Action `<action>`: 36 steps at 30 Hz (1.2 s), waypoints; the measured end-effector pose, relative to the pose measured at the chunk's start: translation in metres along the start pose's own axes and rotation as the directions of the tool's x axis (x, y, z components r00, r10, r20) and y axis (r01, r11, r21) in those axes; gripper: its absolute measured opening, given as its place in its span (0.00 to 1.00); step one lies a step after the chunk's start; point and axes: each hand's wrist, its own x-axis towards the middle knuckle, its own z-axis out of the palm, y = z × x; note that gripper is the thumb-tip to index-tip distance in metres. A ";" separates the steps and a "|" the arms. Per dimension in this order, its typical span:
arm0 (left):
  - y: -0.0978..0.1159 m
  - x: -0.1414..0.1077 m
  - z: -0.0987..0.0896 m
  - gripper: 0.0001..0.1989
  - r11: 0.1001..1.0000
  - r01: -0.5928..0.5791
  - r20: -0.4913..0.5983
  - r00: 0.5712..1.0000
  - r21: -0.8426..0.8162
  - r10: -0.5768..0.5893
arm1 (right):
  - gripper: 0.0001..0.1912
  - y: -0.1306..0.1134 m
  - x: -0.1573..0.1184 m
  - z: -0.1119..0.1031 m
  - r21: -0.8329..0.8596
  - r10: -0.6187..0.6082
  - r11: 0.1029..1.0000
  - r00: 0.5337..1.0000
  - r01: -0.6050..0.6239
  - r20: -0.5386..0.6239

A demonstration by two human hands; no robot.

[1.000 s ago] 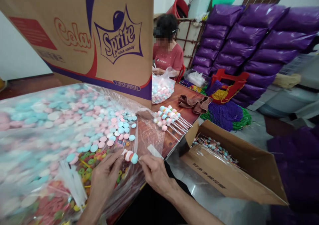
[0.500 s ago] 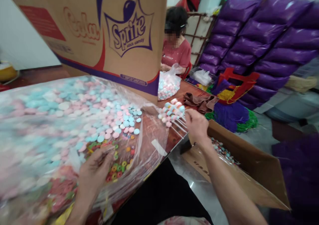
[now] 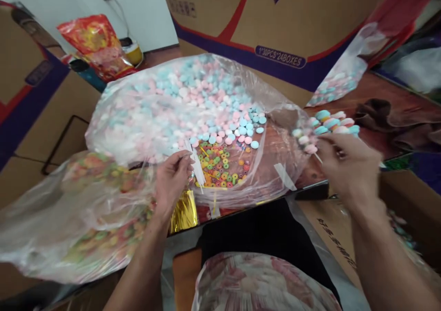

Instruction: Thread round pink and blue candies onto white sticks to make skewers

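The threaded candies (image 3: 332, 121) lie in a pile at the right of the table (image 3: 372, 87), with 1 pale stick pointing toward its front edge. The right hand (image 3: 347, 164) is at the pile, blurred; I cannot tell whether its grip holds anything. The left hand (image 3: 174, 173) is beside the white sticks (image 3: 197, 166), fingers close together; whether they hold 1, I cannot tell.

A careless brush of the right hand could roll pieces off the near edge, toward the open carton (image 3: 332, 237). Loose plastic (image 3: 241, 200) could snag a fingertip and spill the ring pieces (image 3: 220, 164).

The tall box (image 3: 234, 49) blocks the far side; bare plastic between the 2 hands leaves room for moving.
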 end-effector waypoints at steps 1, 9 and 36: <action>0.001 0.001 -0.002 0.13 1.000 -0.027 -0.016 1.000 0.003 0.027 | 0.13 -0.024 -0.003 0.010 0.032 -0.033 0.999 0.999 0.032 0.022; -0.005 -0.001 -0.014 0.13 0.996 -0.084 -0.071 0.994 0.011 0.084 | 0.09 -0.186 0.005 0.092 0.167 -0.344 0.934 0.922 0.316 0.179; 0.001 0.097 0.057 0.12 0.397 -0.493 0.485 0.865 0.774 0.129 | 0.13 -0.049 -0.017 -0.010 0.207 -0.028 0.978 0.999 0.031 -0.015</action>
